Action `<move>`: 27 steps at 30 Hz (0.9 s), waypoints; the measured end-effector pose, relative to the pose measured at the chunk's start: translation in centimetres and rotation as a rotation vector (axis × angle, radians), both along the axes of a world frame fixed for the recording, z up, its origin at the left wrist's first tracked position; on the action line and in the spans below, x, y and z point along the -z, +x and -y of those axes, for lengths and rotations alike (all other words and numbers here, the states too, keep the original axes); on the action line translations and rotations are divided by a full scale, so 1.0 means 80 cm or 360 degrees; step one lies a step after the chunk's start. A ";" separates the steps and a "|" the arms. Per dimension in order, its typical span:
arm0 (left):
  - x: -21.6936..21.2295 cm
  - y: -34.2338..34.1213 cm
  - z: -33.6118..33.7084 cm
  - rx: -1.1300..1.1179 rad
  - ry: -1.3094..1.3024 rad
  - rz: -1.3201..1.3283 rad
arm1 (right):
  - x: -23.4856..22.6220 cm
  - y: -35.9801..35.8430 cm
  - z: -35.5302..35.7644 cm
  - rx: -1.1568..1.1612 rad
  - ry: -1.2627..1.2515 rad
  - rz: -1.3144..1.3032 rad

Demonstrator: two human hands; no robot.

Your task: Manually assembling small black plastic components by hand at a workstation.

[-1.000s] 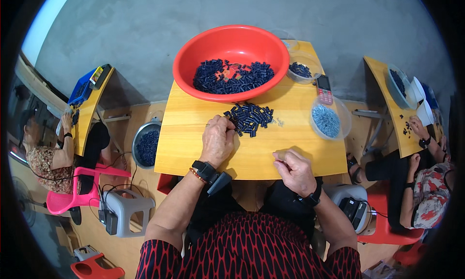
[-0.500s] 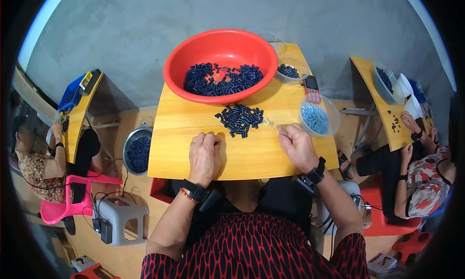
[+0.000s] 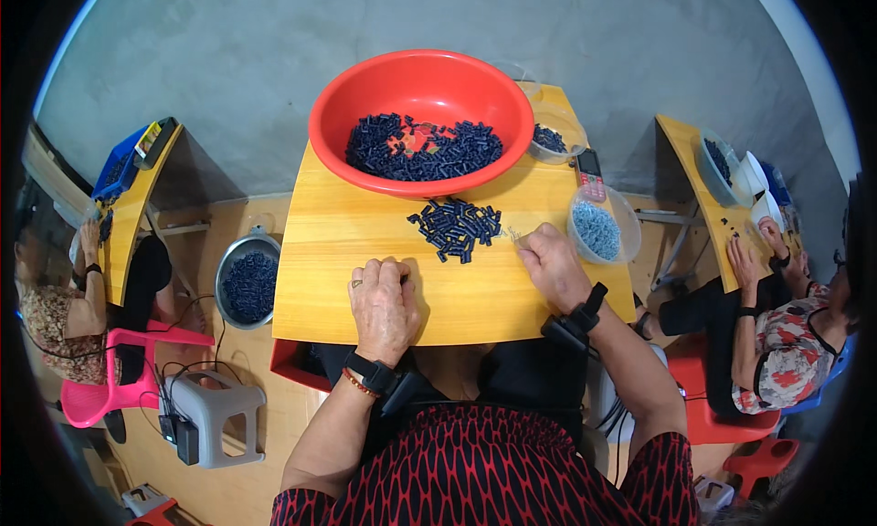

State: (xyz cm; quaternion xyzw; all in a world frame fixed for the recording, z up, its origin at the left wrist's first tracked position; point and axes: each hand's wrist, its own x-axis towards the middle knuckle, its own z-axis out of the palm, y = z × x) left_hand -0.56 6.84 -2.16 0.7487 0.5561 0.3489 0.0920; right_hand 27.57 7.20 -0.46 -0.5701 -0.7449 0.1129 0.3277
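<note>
My left hand (image 3: 382, 311) rests at the table's near edge with its fingers curled in. A small black tube-like piece (image 3: 404, 278) shows partly at its fingertips. My right hand (image 3: 555, 266) is closed in a pinch, touching the tabletop beside a few tiny silvery pins (image 3: 512, 234); what its fingertips hold, if anything, is hidden. Between and beyond the hands lies a loose pile of short black tube-like pieces (image 3: 455, 228). Right of my right hand stands a clear round tub (image 3: 630, 226) filled with small silvery metal parts (image 3: 596, 230).
A large red basin (image 3: 425, 190) with many black pieces stands at the back. Behind the tub are a phone (image 3: 590, 173) and a clear bowl (image 3: 577, 141). A metal bowl (image 3: 226, 311) sits on the floor at left. People work at side tables (image 3: 151, 217) (image 3: 687, 161).
My right hand has shifted slightly left, toward the pins. My left hand has dropped a little nearer to me. The whole view has moved slightly. The person at right has lowered a hand onto their table.
</note>
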 end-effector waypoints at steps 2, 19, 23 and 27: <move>-0.002 0.001 0.000 0.0002 0.0054 0.0025 | 0.002 0.003 0.004 0.0001 -0.0014 0.0064; 0.002 -0.001 -0.002 -0.0061 0.0138 0.0089 | -0.009 -0.013 0.005 0.0053 -0.0101 0.0061; 0.000 0.000 -0.004 -0.0053 0.0135 0.0154 | -0.002 -0.009 0.009 0.0082 -0.0028 0.0143; 0.007 -0.004 -0.004 -0.0035 0.0060 0.0125 | -0.007 -0.003 0.014 0.0022 -0.0131 -0.0019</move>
